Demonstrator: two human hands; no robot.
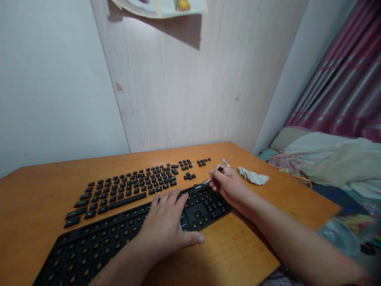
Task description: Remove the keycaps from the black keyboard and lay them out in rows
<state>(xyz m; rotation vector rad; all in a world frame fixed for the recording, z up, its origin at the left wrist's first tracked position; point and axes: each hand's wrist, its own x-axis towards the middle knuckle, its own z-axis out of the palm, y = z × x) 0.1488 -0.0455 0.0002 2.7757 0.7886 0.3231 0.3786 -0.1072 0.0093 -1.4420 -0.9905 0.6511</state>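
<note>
A black keyboard (pixel 119 230) lies at a slant along the front of the table. Most of its keys are off, leaving small round pale switch spots, while the number block at its right end still has several keys. My left hand (pixel 165 222) rests over the keyboard's middle, open, fingers spread and thumb reaching past its front edge. Above the number block, my right hand (pixel 223 180) is closed around a slim tool with a black section (pixel 220 169) and a pale end; its exact kind is unclear. The tool's lower tip points at the keyboard's back edge.
Loose black keycaps (pixel 127 186) lie in keyboard order behind the keyboard, with smaller groups further right. A crumpled white cloth (pixel 253 176) is on the table (pixel 38 190) beyond my right hand. A wall stands behind; bedding (pixel 327 155) and a curtain are at right.
</note>
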